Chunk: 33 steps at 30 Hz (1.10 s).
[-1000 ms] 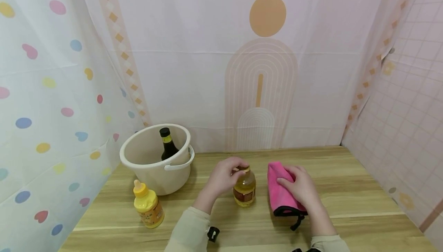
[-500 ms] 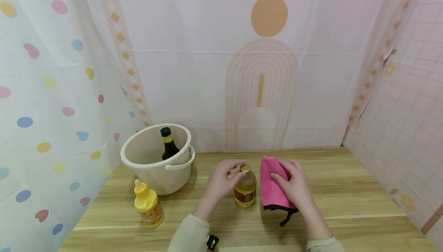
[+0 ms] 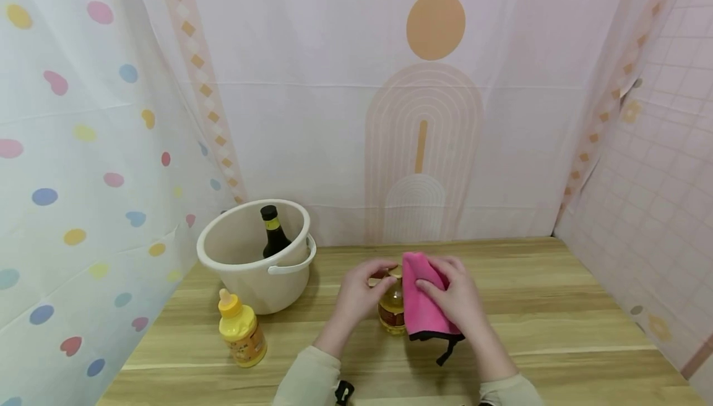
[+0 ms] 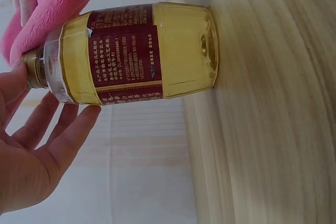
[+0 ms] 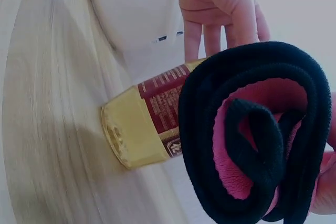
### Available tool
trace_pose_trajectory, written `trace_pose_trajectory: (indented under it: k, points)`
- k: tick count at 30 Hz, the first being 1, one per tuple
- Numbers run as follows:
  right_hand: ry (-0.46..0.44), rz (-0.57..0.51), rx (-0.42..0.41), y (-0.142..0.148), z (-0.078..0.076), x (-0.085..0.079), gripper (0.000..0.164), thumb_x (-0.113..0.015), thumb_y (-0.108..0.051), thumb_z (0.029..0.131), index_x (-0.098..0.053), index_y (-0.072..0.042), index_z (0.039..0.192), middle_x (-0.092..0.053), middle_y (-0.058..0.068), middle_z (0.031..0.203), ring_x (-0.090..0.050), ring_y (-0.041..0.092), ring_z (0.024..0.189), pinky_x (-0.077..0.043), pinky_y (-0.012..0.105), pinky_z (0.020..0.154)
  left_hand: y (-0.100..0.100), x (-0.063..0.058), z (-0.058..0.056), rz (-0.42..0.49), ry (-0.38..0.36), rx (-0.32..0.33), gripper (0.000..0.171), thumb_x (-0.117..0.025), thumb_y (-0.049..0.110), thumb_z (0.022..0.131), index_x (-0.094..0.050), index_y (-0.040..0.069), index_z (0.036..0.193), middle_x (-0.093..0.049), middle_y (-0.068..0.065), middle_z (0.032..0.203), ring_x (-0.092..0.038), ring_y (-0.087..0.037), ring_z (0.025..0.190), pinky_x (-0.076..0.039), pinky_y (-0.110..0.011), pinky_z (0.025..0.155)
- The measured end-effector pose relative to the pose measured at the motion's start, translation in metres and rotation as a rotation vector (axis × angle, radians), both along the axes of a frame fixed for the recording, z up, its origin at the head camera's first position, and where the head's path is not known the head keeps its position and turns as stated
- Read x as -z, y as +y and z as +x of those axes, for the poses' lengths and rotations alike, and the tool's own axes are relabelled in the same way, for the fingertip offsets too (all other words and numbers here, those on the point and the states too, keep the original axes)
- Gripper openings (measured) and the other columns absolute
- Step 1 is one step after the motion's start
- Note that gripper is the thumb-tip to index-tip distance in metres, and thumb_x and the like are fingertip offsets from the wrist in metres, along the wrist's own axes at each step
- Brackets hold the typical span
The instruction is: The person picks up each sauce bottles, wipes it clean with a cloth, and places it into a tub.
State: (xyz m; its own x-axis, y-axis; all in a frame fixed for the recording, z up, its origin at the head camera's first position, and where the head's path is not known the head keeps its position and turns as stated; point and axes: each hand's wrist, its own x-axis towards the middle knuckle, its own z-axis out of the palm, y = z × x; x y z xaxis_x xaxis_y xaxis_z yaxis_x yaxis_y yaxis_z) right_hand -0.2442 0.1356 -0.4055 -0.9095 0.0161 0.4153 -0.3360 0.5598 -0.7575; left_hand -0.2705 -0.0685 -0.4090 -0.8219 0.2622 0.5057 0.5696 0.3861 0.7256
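A small cooking oil bottle (image 3: 392,315) with yellow oil and a dark red label stands upright on the wooden table. My left hand (image 3: 359,294) is at its neck, the thumb touching the gold cap (image 4: 35,68) and the fingers reaching round the far side. A folded pink cloth (image 3: 419,307) with a black hem is pinched in my right hand (image 3: 458,294). It hangs against the bottle's right side and covers part of it in the head view. The right wrist view looks into the rolled black hem (image 5: 197,129), which hides the bottle's top.
On the left stands a cream bucket (image 3: 262,285) with a dark, black-capped bottle (image 3: 275,239) inside. In front of it is a yellow squeeze bottle (image 3: 243,336) with a nozzle top. Patterned curtains (image 3: 312,146) close off the back and both sides.
The right hand has carried the pink cloth left until it meets the oil bottle. The left hand's fingers have loosened from the cap and spread slightly around the neck.
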Motion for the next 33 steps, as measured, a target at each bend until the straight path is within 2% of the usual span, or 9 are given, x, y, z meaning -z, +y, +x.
trace_pose_trajectory:
  k: [5, 11, 18, 33]
  points:
    - [-0.035, 0.041, -0.025, -0.0048, -0.0022, 0.0019, 0.043, -0.080, -0.021, 0.085, -0.068, -0.006, 0.124, -0.059, 0.012, 0.118, -0.059, 0.027, 0.100, -0.052, 0.043, 0.082, 0.0007, 0.0011, -0.0004, -0.015, 0.024, -0.008, 0.023, -0.073, 0.009, 0.090, -0.072, 0.010, 0.113, -0.071, -0.007, 0.111, -0.068, -0.024, 0.097, -0.057, -0.024, 0.072]
    - [-0.069, 0.071, -0.036, -0.0060, -0.0008, 0.0025, 0.039, -0.079, -0.018, 0.086, -0.068, -0.003, 0.120, -0.058, 0.014, 0.119, -0.059, 0.030, 0.102, -0.052, 0.048, 0.085, 0.0011, 0.0020, 0.0003, -0.027, 0.050, -0.027, 0.021, -0.073, 0.009, 0.090, -0.072, 0.010, 0.111, -0.071, -0.007, 0.109, -0.068, -0.024, 0.096, -0.057, -0.024, 0.071]
    - [-0.058, 0.130, -0.031, -0.0060, 0.0017, 0.0027, 0.035, -0.079, -0.016, 0.085, -0.069, -0.001, 0.115, -0.059, 0.017, 0.119, -0.060, 0.034, 0.105, -0.051, 0.051, 0.089, 0.0010, 0.0022, 0.0008, -0.030, 0.050, -0.027, 0.021, -0.073, 0.010, 0.090, -0.072, 0.010, 0.111, -0.071, -0.007, 0.110, -0.068, -0.024, 0.096, -0.056, -0.024, 0.071]
    - [-0.092, 0.165, -0.017, -0.0014, 0.0051, 0.0093, 0.036, -0.079, -0.016, 0.086, -0.068, 0.000, 0.117, -0.058, 0.020, 0.124, -0.059, 0.037, 0.110, -0.049, 0.053, 0.092, 0.0013, 0.0040, -0.0003, -0.027, 0.067, -0.031, 0.021, -0.073, 0.010, 0.090, -0.072, 0.010, 0.111, -0.071, -0.007, 0.108, -0.068, -0.024, 0.094, -0.056, -0.024, 0.071]
